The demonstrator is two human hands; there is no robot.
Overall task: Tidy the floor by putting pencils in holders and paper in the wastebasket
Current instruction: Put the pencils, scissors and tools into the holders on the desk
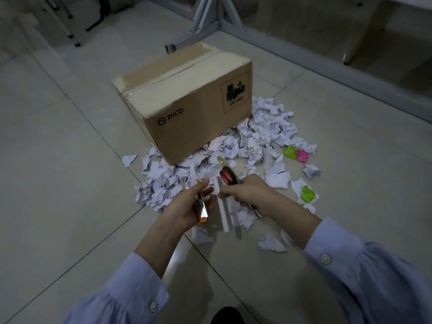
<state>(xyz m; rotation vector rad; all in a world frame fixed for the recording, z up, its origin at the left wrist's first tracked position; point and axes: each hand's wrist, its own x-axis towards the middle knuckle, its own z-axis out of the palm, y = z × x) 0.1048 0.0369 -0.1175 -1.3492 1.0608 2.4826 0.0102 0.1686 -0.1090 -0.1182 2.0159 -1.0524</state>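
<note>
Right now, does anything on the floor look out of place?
Yes: crumpled paper lies strewn on the floor around the closed cardboard box, green and pink wads among it. The right hand grips scissors, the left hand an orange-and-metal tool; neither is a pencil.

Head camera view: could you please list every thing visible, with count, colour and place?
brown cardboard box: one, brown, printed PICO, middle of floor
crumpled white paper scraps: many, white, floor in front and right of box
crumpled green lumps: two, green, right of the pile
crumpled pink lump: one, pink, beside the farther green one
long white strip: one, white, between the hands
white metal frame: one, white, behind box
orange and silver object: one, in left hand
black and red scissors-like tool: one, in right hand
left hand: near, left of strip
right hand: near, right of strip
</note>
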